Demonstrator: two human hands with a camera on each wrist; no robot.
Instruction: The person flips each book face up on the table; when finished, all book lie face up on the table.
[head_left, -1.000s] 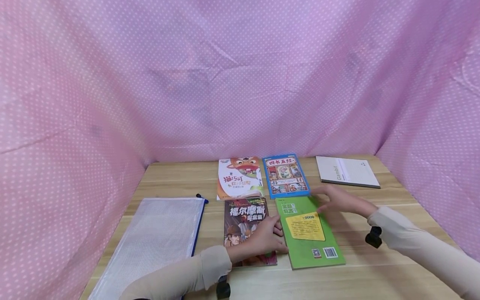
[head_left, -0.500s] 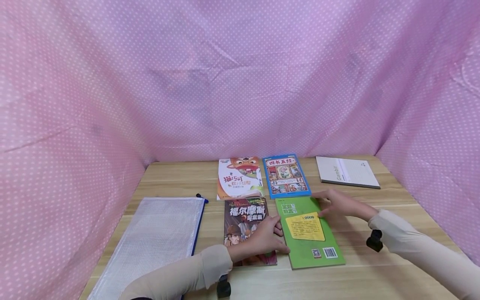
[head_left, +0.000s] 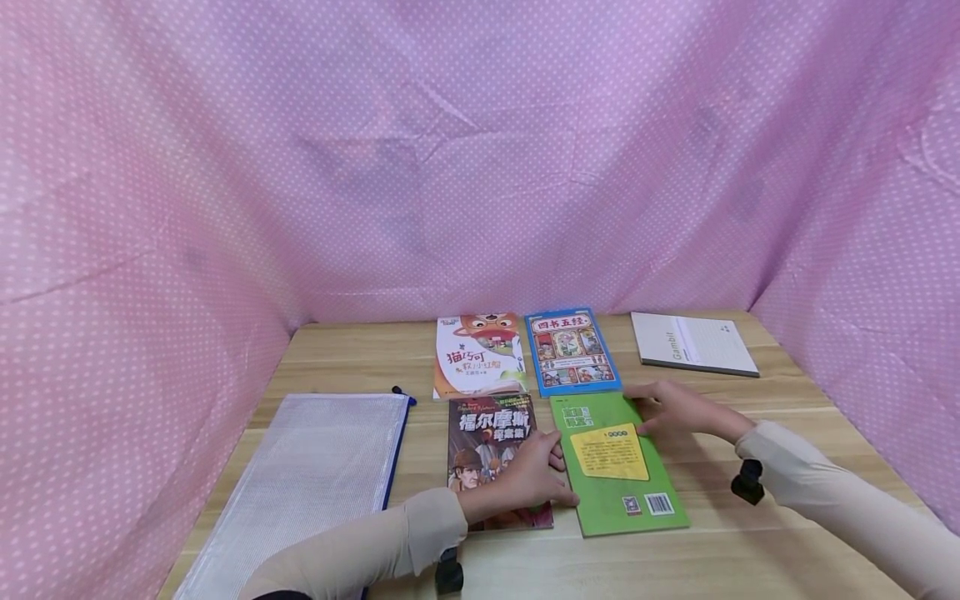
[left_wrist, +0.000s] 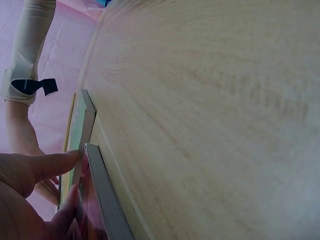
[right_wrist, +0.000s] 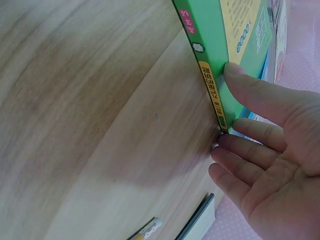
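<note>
A green book (head_left: 660,492) with a yellow text panel lies back cover up on the wooden table. My left hand (head_left: 528,475) lies over a dark Sherlock Holmes book (head_left: 465,458), its thumb reaching the green book's left edge. In the left wrist view, the straight thumb (left_wrist: 60,164) meets the green book's edge, and a finger rests by the dark book. My right hand (head_left: 678,408) is at the green book's upper right corner. In the right wrist view its thumb (right_wrist: 237,75) touches the cover, while the extended fingers (right_wrist: 250,150) stand at the corner beside the spine.
Behind lie an orange-and-white picture book (head_left: 480,358) and a blue-bordered book (head_left: 577,379). A white Gambit notepad (head_left: 697,342) is at the back right. A mesh zip pouch (head_left: 322,467) with blue trim lies left. Pink dotted cloth (head_left: 480,167) surrounds the table.
The right hand has shifted very slightly at the green book's upper right corner. The left hand and the books stay almost where they were.
</note>
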